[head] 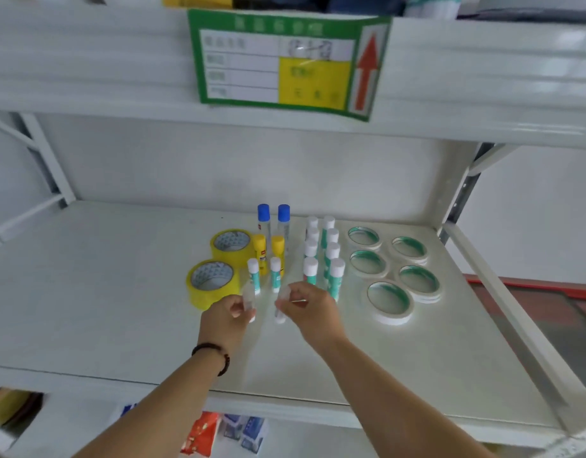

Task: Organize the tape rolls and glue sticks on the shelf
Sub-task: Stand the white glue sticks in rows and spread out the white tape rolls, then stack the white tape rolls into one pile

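We see a white metal shelf (119,292) whose flat board carries all the stationery. At the left of the cluster lie two rolls of glossy yellow tape (215,271), flat on their sides, one just behind the other, their cardboard cores showing. To the right lie five thin white tape rolls (389,302) with green inner rings, also flat, spread in a loose group and close to one another.

Between these groups the glue sticks stand upright. At the back are two clear tubes with blue caps (273,219); in front of them two yellow sticks (268,249); then two teal sticks with white caps (264,276). To their right a double row of teal, white-capped sticks (321,252) runs from back to front, packed side by side.

Our left hand (229,314) is closed around a small pale cylinder (249,302), held upright just in front of the teal pair. Our right hand (310,309) pinches another pale cylinder (281,305) beside it, close to the first. Both are blurred, so we cannot tell whether they touch the board. A dark beaded bracelet (214,355) circles the left wrist.

Above, a green-bordered label card (285,61) with a yellow panel and a red arrow hangs on the upper shelf edge; its print is unreadable. Packets show dimly on the shelf below.
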